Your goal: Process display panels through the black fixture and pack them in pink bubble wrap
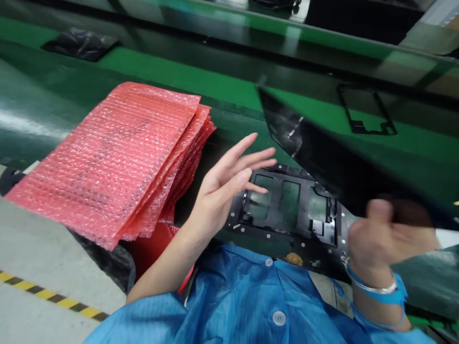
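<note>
My left hand [229, 179] hovers with its fingers spread and nothing in it, at the near left corner of a black fixture frame [274, 231] with rectangular openings. My right hand [385, 234] grips the edge of a thin, flat black panel [344, 162], thumb on its near face. The panel is tilted and blurred by motion, and it hides part of the fixture's far right side. A blue wrist strap circles my right wrist. To the left of my left hand lies a stack of red bubble-wrap bags [114, 157].
On the green bench beyond lie a thin black frame [366, 125] at the right and a black plastic packet [81, 44] at the far left. A dark bag [107, 258] hangs below the red stack. Yellow-and-black tape [53, 295] marks the floor.
</note>
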A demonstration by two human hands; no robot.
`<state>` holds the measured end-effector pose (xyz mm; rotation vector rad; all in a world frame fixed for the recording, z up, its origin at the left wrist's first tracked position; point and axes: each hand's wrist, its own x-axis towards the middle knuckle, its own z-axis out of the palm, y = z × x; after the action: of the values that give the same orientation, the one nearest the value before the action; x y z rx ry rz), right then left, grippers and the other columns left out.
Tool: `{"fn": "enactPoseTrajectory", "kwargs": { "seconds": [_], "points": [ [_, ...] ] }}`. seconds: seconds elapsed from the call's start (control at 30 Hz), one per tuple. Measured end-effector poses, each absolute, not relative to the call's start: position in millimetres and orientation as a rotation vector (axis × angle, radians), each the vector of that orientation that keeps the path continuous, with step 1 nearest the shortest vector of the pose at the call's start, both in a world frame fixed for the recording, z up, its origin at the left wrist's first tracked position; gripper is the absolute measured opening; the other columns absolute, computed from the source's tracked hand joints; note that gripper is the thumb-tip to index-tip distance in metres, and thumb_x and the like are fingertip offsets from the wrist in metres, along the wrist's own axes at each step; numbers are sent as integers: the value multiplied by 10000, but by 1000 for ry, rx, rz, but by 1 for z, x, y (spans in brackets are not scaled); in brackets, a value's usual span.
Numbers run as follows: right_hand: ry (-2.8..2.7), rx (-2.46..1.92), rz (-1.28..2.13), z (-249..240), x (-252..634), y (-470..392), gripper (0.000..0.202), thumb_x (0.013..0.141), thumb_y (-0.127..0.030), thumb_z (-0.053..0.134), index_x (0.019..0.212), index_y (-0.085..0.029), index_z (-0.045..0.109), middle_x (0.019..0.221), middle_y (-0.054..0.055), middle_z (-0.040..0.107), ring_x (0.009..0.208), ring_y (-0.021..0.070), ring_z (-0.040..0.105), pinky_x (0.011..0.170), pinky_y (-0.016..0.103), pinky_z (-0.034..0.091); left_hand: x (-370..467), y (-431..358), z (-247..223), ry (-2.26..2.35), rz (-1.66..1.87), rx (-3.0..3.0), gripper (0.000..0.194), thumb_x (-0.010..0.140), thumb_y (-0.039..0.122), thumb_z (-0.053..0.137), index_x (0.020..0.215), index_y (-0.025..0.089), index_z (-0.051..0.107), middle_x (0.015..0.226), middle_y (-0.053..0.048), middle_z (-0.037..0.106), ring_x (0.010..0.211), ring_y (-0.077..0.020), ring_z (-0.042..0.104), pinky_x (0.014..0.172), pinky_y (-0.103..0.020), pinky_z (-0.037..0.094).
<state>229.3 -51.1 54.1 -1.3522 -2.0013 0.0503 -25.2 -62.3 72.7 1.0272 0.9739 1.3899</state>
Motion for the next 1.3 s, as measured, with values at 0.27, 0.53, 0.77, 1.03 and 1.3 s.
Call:
{"fn": "enactPoseTrajectory", "kwargs": {
  "seconds": [0.27,0.53,0.77,1.03,1.3],
  "points": [
    [-728,-1539,876,46,257,-52,316,625,-383,839,908,-255,781,912,23,768,873,274,739,994,538,581,-75,-72,1,1449,1068,1361,640,916,547,648,1448,205,552,1528,-152,535,1448,-339,461,1208,-523,343],
    [-617,-1819,1090,41,246,-58,401,449,-357,891,801,-243,736,760,44,746,646,311,727,652,530,653,-69,-80,-23,1412,768,1746,790,957,653,543,1607,256,337,1674,-124,310,1576,-307,220,1268,-543,184],
    [-703,-1870,1062,38,246,-54,327,477,-331,864,770,-276,728,771,83,739,730,352,745,657,532,641,-62,-82,-29,1488,744,1895,876,945,717,463,1589,134,354,1663,-187,304,1571,-296,238,1264,-503,224],
    [-811,-1846,1059,34,250,-53,368,494,-378,869,793,-250,699,748,41,725,704,308,738,673,503,637,-60,-83,-31,1534,715,1916,785,958,606,567,1595,198,359,1673,-159,289,1569,-302,243,1253,-539,250],
    [-836,-1846,1069,35,249,-45,432,448,-382,907,769,-225,666,671,4,689,732,291,736,683,442,637,-62,-84,-33,1496,711,1981,520,993,492,580,1495,373,522,1695,-76,269,1574,-312,224,1220,-583,285]
  ]
}}
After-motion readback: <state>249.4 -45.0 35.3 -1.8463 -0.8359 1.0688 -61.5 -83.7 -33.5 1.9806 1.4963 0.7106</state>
